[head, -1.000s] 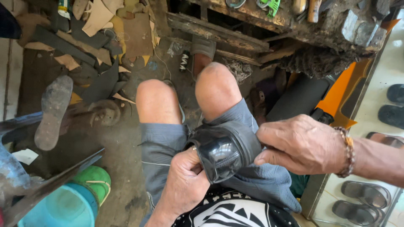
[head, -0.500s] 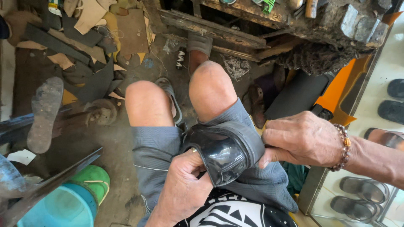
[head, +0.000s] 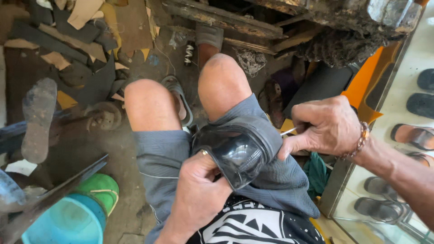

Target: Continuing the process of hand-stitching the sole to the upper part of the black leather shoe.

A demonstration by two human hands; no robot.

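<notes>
A black shoe with a shiny rounded end lies across my right thigh, over grey shorts. My left hand grips its near edge, a ring on one finger. At the shoe's right side my right hand, with a beaded bracelet on the wrist, is closed around a thin pale needle-like tool whose tip points toward the shoe. Both bare knees stick out ahead of me.
Leather scraps and a worn sole litter the dirty floor at the left. A blue tub and green lid sit at lower left. Dark wooden planks run ahead. Sandals lie on a pale surface at right.
My right hand has pulled slightly away from the shoe to the right, and the thin tool now shows beneath its fingers. The left hand keeps its grip on the shoe.
</notes>
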